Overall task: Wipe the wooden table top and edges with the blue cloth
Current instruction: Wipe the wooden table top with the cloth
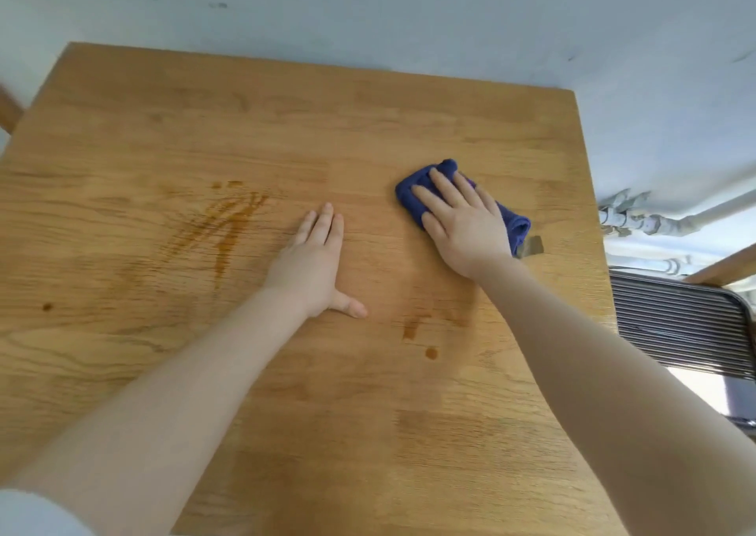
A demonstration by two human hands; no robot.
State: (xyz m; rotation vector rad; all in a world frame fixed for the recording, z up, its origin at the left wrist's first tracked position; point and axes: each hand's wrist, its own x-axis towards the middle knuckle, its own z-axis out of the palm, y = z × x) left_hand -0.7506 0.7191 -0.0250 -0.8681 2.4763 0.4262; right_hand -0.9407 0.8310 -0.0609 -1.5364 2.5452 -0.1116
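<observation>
The cloth [516,222] is dark blue and folded into a thick pad with soft, rounded edges. It lies on the right part of the table [286,126], nearer to the right edge than to the middle. Most of the cloth is covered; only its far end and its right end show.

The right hand [460,218] lies flat on the cloth, palm down, fingers straight and a little spread, pressing it to the wood. The left hand [313,263] rests flat on the bare wood just left of the cloth, not touching it, with fingers straight and together and the thumb out to the side. It holds nothing.

The table top is light wood with visible grain. On the left part there is a brown smear [223,218] of thin streaks, well apart from the cloth. Near it, closer to the left edge, there is 1 small dark spot [47,306]. Between the 2 forearms there are 2 more brown marks [413,329], one long and one round. A small grey patch [532,246] sits on the wood just beside the right end of the cloth.

Behind the table is a pale wall [409,11]. To the right are white pipes [642,220] and a ribbed metal grille [679,327].
</observation>
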